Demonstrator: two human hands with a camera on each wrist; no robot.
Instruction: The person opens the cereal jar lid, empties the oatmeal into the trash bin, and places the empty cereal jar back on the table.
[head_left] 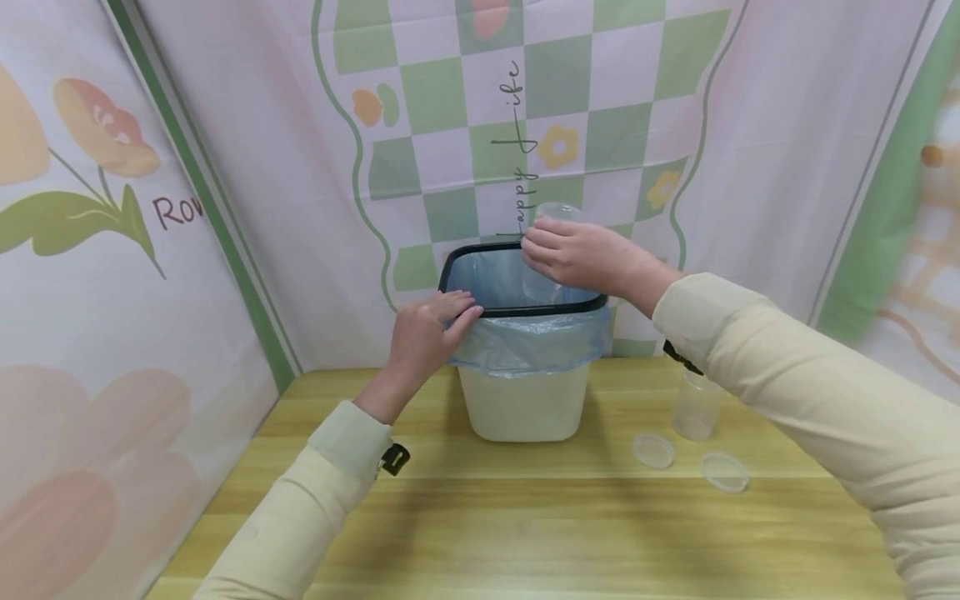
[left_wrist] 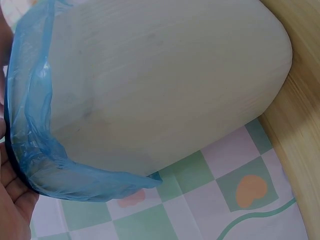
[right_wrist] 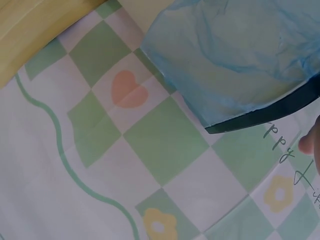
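A white trash can (head_left: 522, 404) lined with a blue plastic bag (head_left: 536, 342) under a black rim (head_left: 543, 310) stands on the wooden table. My left hand (head_left: 429, 333) grips the rim at its front left corner; in the left wrist view its fingers (left_wrist: 14, 186) curl at the bag-covered edge. Over the can's right side, my right hand (head_left: 577, 254) holds a clear plastic cup (head_left: 558, 212). The fingers cover the cup's middle, and clear plastic also shows below them against the blue lining. In the right wrist view only a fingertip (right_wrist: 306, 145) appears, near the rim.
Right of the can, a second clear plastic cup (head_left: 696, 408) stands partly behind the right sleeve. Two clear round lids (head_left: 654, 451) lie flat in front of it on the wooden table (head_left: 480, 533). A patterned cloth (head_left: 435, 96) hangs close behind the can.
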